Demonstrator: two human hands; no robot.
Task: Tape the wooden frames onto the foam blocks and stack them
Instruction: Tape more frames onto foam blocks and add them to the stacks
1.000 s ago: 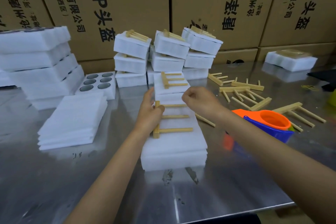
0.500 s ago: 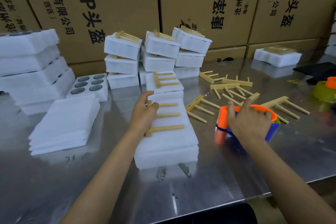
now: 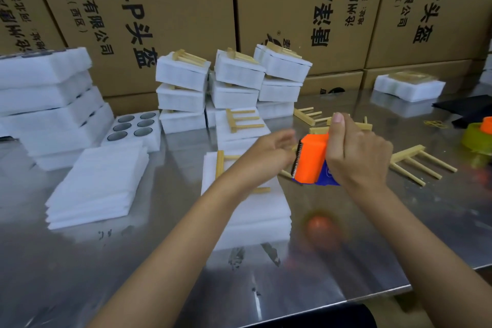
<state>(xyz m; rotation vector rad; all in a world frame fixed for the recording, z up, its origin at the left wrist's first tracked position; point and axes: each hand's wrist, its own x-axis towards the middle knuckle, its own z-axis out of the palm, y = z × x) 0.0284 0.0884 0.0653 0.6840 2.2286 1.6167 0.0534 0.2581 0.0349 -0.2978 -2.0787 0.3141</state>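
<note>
A white foam block [image 3: 247,210] lies in front of me with a wooden frame [image 3: 220,160] on top, partly hidden by my left arm. My right hand [image 3: 356,157] grips an orange and blue tape dispenser [image 3: 311,160] held above the table, just right of the block. My left hand [image 3: 269,154] is blurred and hovers over the frame, its fingertips at the dispenser's toothed edge. Behind, another foam block carries a frame [image 3: 242,120]. Stacks of taped blocks [image 3: 183,72] stand at the back.
Loose wooden frames [image 3: 418,160] lie on the steel table to the right. A pile of foam sheets [image 3: 98,184], a foam tray with round holes [image 3: 133,128] and tall foam stacks [image 3: 45,99] are at left. Another tape roll [image 3: 479,133] sits far right. Cardboard boxes [image 3: 173,8] wall the back.
My right hand took hold of the tape dispenser and lifted it off the table toward the block. My left hand left the wooden frame and moved right to the dispenser's cutter.
</note>
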